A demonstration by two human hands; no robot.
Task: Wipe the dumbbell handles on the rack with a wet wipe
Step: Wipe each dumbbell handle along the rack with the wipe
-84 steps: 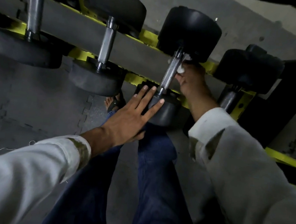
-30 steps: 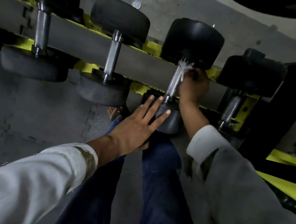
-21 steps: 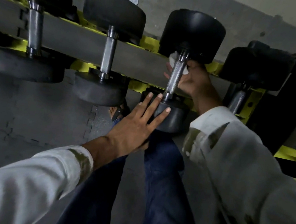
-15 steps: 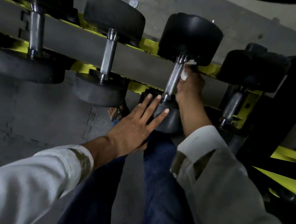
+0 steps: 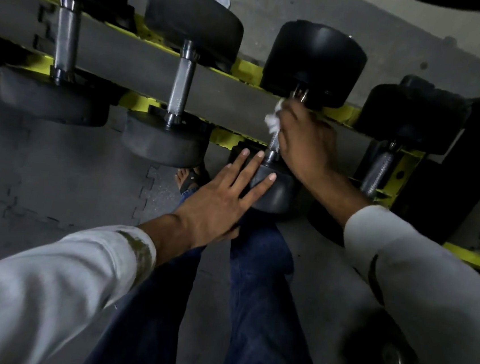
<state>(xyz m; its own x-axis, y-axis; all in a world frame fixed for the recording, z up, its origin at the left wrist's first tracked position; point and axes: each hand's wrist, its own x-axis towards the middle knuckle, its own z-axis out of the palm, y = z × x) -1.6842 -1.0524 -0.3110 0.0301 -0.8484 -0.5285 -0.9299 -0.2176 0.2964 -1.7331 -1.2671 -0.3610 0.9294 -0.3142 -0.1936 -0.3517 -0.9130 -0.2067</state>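
Several black dumbbells lie across a yellow and grey rack (image 5: 218, 90). The third dumbbell (image 5: 313, 62) has a knurled steel handle, mostly hidden by my right hand (image 5: 305, 141). That hand is wrapped round the handle with a white wet wipe (image 5: 273, 118) bunched against the metal. My left hand (image 5: 225, 198) lies flat with straight fingers on the near black head (image 5: 276, 191) of the same dumbbell. Two more dumbbell handles (image 5: 181, 83) show bare to the left.
A fourth dumbbell (image 5: 411, 117) sits right of my right hand, its handle (image 5: 377, 172) bare. Grey interlocking floor mats (image 5: 55, 180) lie below the rack. My blue trouser legs (image 5: 251, 286) and a sandalled foot (image 5: 189, 176) stand close beneath. Another weight (image 5: 391, 361) lies at bottom right.
My right hand has slid with the wipe along the third handle, from its far end toward the middle and over the top. My left hand has stayed flat on the near head.
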